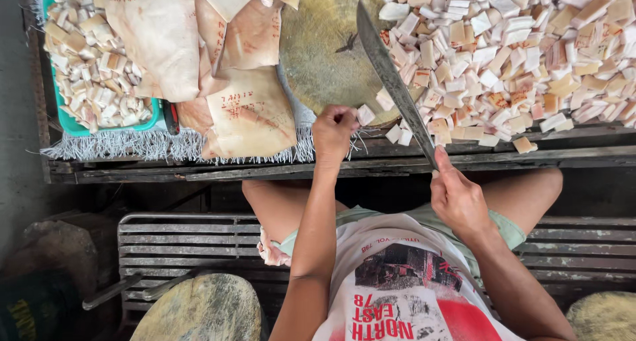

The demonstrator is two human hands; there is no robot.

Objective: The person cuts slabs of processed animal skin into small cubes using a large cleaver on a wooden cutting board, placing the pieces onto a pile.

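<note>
On the wooden bench (199,172) edge, head view, only view. My left hand (333,132) pinches a small pale piece (365,114) between fingertips, fingers curled tight round it, right at the near rim of the round chopping block (318,43). Piece is a squarish chunk, white-cream, with a faint pinkish side, same look as the rest.

My right hand (456,198) is clenched on the handle of a long knife (392,79); handle itself hidden inside my fist. Blade is dark grey, narrow, slightly curved, runs up and left from my fist across the bench edge and onto the block, tip near the block's far side. Blade lies just beside the piece, not touching it as far as I can tell.

Block is yellowish-green, worn, scored surface, mostly bare in the middle.

Right of blade: big pile of cut pieces (517,49), white to tan, some with red stamp marks, spilling to the bench edge; a few lie loose by the blade.

Left of block: large uncut slabs (248,112), cream-pink, smooth, with red markings, overlapping each other on a white fringed cloth (119,144). Far left: teal tray (69,125) heaped with more small pieces.

Below the bench: my bare knees, green shorts, white printed shirt. Slatted metal frame (172,238) under me, a second round block (202,308) at bottom left.
</note>
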